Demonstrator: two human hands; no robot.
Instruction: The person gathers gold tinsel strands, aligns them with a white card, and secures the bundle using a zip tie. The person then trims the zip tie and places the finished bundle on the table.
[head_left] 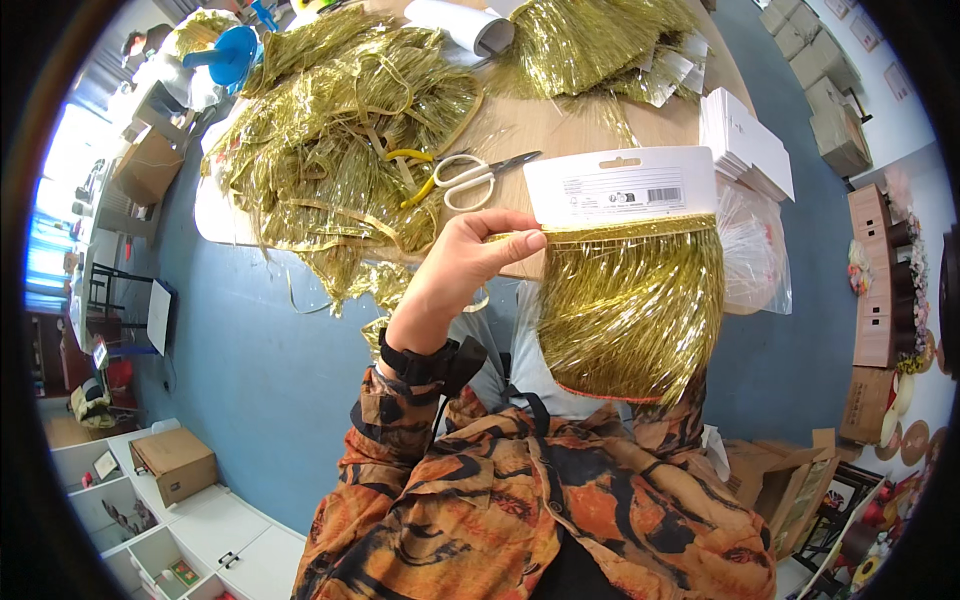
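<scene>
While our left hand (462,262) pinches the gold tinsel fringe (630,305) by its white header card (620,187), our right hand is hidden; wooden table (560,125) holds scissors (478,175), blue floor (250,370) below.

Far on the wooden table (560,130), white-handled scissors (470,178) lie right of a heaped gold tinsel pile (340,140). A stack of white cards (745,140) sits at the right (edges fanned), cardboard boxes (820,90) beyond.
</scene>
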